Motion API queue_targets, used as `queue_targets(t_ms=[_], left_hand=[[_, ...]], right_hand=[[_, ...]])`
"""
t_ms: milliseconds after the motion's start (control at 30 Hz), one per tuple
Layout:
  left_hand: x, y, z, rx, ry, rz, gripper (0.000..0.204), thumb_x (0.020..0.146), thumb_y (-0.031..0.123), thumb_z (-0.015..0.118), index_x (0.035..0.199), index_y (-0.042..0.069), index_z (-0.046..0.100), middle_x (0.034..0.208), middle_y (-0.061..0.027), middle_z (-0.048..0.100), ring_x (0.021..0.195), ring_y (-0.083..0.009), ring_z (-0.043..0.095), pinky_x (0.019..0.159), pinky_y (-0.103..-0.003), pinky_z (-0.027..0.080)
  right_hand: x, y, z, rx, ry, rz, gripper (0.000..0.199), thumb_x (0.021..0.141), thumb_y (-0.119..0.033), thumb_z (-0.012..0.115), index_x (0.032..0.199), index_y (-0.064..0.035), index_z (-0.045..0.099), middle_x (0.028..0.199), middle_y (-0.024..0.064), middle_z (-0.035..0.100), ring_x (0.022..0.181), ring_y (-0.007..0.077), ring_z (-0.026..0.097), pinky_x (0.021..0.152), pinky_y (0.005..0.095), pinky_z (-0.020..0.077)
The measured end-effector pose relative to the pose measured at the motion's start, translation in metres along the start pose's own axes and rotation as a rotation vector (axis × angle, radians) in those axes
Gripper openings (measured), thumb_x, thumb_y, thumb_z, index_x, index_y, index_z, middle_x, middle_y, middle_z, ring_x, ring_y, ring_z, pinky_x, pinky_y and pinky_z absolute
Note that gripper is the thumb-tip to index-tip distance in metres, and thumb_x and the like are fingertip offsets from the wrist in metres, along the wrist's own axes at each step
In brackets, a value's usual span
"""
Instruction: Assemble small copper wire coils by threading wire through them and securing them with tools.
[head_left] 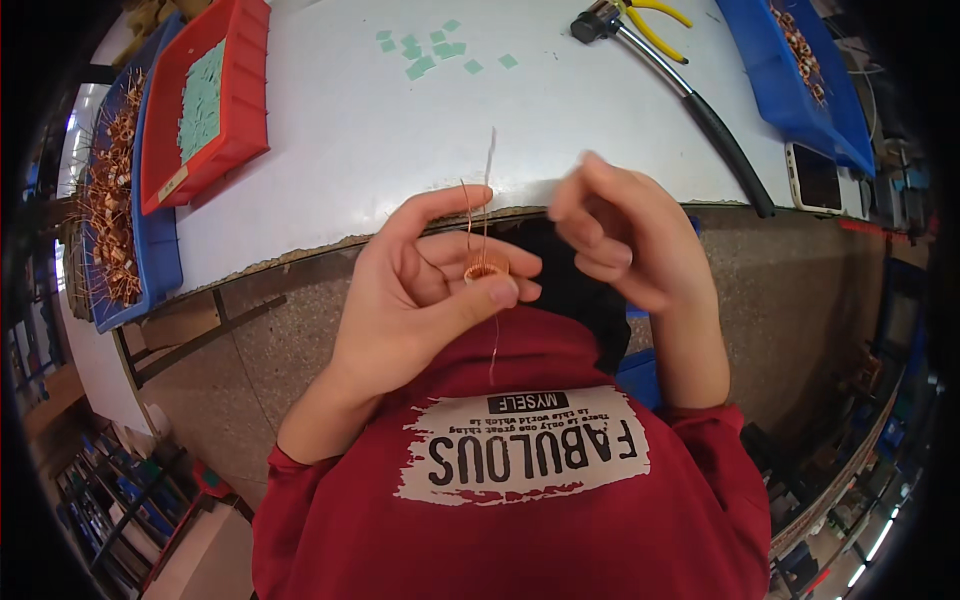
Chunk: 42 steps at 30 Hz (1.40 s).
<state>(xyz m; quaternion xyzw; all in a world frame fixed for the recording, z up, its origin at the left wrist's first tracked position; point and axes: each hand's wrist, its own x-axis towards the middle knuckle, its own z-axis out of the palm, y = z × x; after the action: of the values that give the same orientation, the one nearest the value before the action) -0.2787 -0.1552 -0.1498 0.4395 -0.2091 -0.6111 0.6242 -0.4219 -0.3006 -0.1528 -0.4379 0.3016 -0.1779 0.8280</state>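
My left hand (395,295) pinches a small copper-wound ring coil (487,264) between thumb and fingers, just in front of the table's near edge. Bare copper-coloured wire ends (468,215) stand up from the coil past my raised index finger. A thin strand rises above it, and another thin end hangs below, over my red top. To the right, my right hand (635,230) is held apart from the coil, slightly smeared by motion. Its fingers are loosely bent and apart, and I see nothing in them.
Small green squares (440,48) lie scattered on the white table (340,100). A red bin (252,90) of green pieces and a blue bin (165,265) of coils stand left. A hammer (715,125), yellow-handled pliers (655,35), a phone (815,178) and another blue bin (765,75) are right.
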Motion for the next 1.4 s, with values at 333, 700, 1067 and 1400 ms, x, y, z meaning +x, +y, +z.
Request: queue_targets(t_ms=[333, 700, 1067, 1400], left_hand=[[-0.005, -0.006, 0.006, 0.199, -0.045, -0.014, 0.051, 0.079, -0.011, 0.062, 0.117, 0.001, 0.031, 0.096, -0.0198, 0.066, 0.093, -0.0255, 0.066, 0.078, -0.028, 0.054], [-0.002, -0.011, 0.005, 0.185, -0.027, 0.024, 0.044, 0.077, -0.008, 0.066, 0.088, 0.009, 0.027, 0.095, -0.0183, 0.067, 0.096, -0.0260, 0.065, 0.081, -0.026, 0.051], [-0.005, -0.009, 0.001, 0.408, 0.066, 0.121, 0.046, 0.076, -0.007, 0.067, 0.085, 0.010, 0.025, 0.092, -0.0164, 0.068, 0.095, -0.0238, 0.065, 0.080, -0.025, 0.048], [-0.007, 0.007, 0.003, 0.210, -0.006, 0.099, 0.041, 0.081, -0.006, 0.063, 0.084, 0.010, 0.026, 0.092, -0.0166, 0.067, 0.104, -0.0261, 0.061, 0.081, -0.023, 0.047]], right_hand=[[0.040, -0.009, 0.000, -0.041, -0.608, 0.387, 0.024, 0.091, -0.013, 0.055, 0.087, 0.0084, 0.065, 0.053, -0.0009, 0.045, 0.041, 0.0017, 0.025, 0.036, 0.0138, 0.0168], [0.029, -0.012, 0.001, -0.390, -0.440, 0.029, 0.014, 0.089, -0.010, 0.058, 0.083, 0.0009, 0.064, 0.065, -0.0015, 0.051, 0.053, 0.0030, 0.036, 0.048, 0.0141, 0.0274], [0.010, -0.015, -0.005, -0.521, -0.193, -0.178, 0.014, 0.089, -0.011, 0.059, 0.079, -0.0025, 0.060, 0.072, -0.0019, 0.053, 0.063, 0.0033, 0.040, 0.058, 0.0147, 0.0314], [0.024, -0.045, 0.019, -0.608, -0.252, -0.060, 0.018, 0.091, -0.017, 0.057, 0.089, -0.0018, 0.065, 0.071, -0.0037, 0.050, 0.062, 0.0029, 0.040, 0.057, 0.0136, 0.0312]])
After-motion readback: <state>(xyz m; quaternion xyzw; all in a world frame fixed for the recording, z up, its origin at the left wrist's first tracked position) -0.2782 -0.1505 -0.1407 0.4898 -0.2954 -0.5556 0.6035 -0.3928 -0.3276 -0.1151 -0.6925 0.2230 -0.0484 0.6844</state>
